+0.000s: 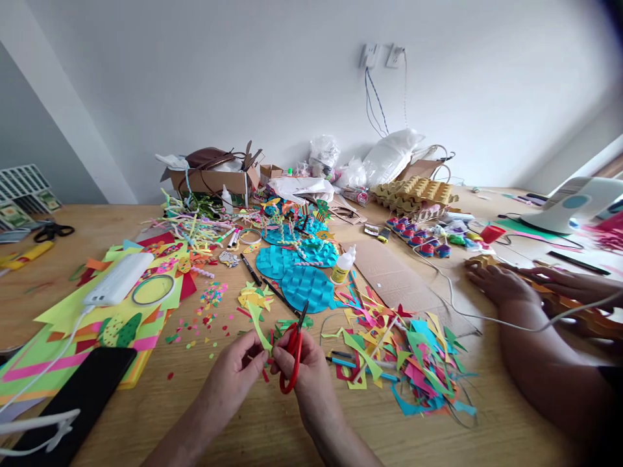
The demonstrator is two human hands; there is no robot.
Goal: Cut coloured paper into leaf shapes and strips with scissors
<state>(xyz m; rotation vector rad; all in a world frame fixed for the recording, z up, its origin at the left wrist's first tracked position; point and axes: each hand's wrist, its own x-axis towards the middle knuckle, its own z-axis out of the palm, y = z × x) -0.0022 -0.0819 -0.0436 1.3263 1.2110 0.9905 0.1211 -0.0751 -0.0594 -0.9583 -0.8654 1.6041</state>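
My left hand [243, 360] pinches a light green paper strip [259, 324] that points up and away from me. Close beside it, my right hand [304, 363] is closed around a pair of red-handled scissors [291, 363], their dark blades pointing up and forward. The fingertips of both hands nearly meet at the lower end of the strip. Beyond the hands lie yellow paper fish shapes [256, 296] and woven blue paper discs [307, 288]. A heap of colourful paper scraps [423, 363] spreads to the right of the scissors.
A white glue bottle [343, 266] stands by the discs, near a cardboard sheet [389, 275]. On the left are coloured papers [48, 318], a power bank [119, 279] and a black phone [78, 402]. Another person's hands [506, 285] rest on egg-carton pieces at right; a white cable [457, 308] crosses there.
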